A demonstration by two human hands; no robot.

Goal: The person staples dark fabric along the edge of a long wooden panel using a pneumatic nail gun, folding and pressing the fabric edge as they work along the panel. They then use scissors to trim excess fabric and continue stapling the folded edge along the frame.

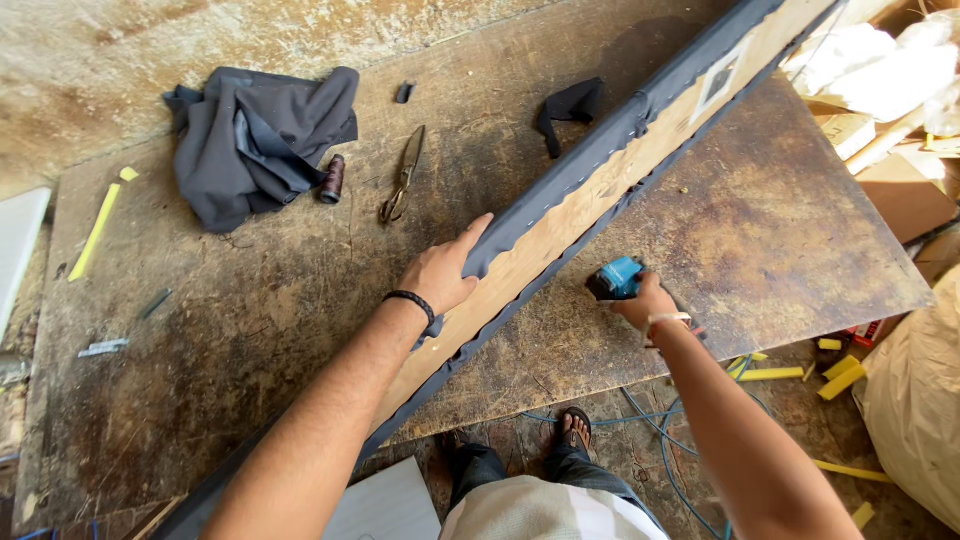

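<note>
We stand at a worn wooden workbench [250, 330] with a long plywood panel [590, 200] laid diagonally across it, running from about seven o'clock up to one o'clock. Dark grey fabric [600, 140] is wrapped over its edges, and the bare wood face is up, so the folded cloth border is exposed along both long sides.

Our left hand [445, 272] lies flat on the panel near the middle of the view, fingers spread and pressing the fabric edge down onto the wood; it grips nothing, it seems to pin the cloth taut and steady the board. Our right hand [640, 300], at about four o'clock from the left, is closed around a blue tool [617, 278], likely a staple gun, held just beside the panel's lower edge with its nose toward the fabric fold. A blue hose [660, 440] trails on the floor below the bench.

Well apart at eleven o'clock lie a crumpled heap of grey cloth [255, 135], a spool of thread [332, 178] touching it, and scissors [402, 175] nearby. A small black scrap [572, 105] rests at twelve o'clock beside the panel. Yellow foam strips [95, 232] lie at nine and four o'clock.
</note>
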